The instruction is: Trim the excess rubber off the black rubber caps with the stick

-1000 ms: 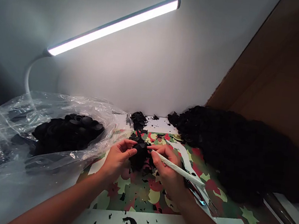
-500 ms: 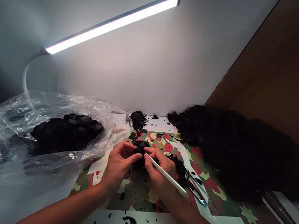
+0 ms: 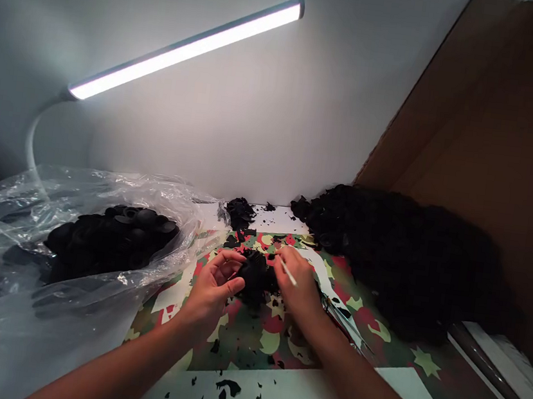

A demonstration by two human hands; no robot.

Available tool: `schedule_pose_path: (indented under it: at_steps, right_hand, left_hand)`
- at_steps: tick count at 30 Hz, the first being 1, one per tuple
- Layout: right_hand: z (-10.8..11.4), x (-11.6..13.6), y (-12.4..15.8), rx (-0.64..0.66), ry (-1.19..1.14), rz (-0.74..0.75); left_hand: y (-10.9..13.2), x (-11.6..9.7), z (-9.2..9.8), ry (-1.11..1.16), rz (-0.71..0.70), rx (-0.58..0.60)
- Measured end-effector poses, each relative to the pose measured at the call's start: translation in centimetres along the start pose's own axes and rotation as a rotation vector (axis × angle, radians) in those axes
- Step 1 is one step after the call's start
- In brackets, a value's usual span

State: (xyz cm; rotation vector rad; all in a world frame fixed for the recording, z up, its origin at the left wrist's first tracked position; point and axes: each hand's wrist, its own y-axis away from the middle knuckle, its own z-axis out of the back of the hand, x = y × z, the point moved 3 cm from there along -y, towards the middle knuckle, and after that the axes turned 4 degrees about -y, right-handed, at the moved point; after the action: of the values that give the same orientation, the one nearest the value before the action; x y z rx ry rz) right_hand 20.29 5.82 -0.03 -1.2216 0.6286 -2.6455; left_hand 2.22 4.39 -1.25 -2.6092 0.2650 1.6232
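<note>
My left hand (image 3: 211, 283) is at the centre of the mat, thumb and fingers curved round the edge of a black rubber part (image 3: 250, 274). Dark scraps behind this part blur its outline. To the right, my right hand (image 3: 298, 289) pinches a slim white pen-shaped tool (image 3: 289, 271), its shaft slanting down over the hand. A small black scrap (image 3: 272, 257) is by the fingertips of that hand. Loose black trimmings lie around and under both hands on the camouflage-patterned mat (image 3: 248, 346).
A clear plastic bag (image 3: 187, 212) at left holds many black round parts (image 3: 119, 236). A large black heap (image 3: 414, 263) fills the right, before a cardboard panel (image 3: 497, 137). Scissors (image 3: 343, 325) lie beside my right forearm. A lit lamp (image 3: 187, 51) hangs above.
My right hand has moved away from the left hand, up and to the right, with the white tool swung more upright. My left hand stays nearly in place. The view has shifted slightly.
</note>
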Motion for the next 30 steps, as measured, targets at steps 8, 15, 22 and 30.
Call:
schedule_pose_path:
  at_steps: [8, 15, 22, 30]
  right_hand:
    - [2.1, 0.0, -0.5, 0.047, -0.119, -0.05]
    - [0.7, 3.4, 1.7, 0.055, -0.348, -0.015]
    - [-0.7, 4.0, 2.7, 0.036, -0.252, 0.112]
    - [-2.0, 3.3, 2.6, 0.028, -0.069, 0.219]
  left_hand:
    - [-1.0, 0.5, 0.8, 0.036, 0.019, -0.029]
    - [-1.1, 0.9, 1.3, -0.037, -0.041, -0.185]
    - [-0.4, 0.5, 1.0, -0.151, -0.103, -0.254]
    - [0.1, 0.3, 0.5, -0.212, -0.122, -0.25]
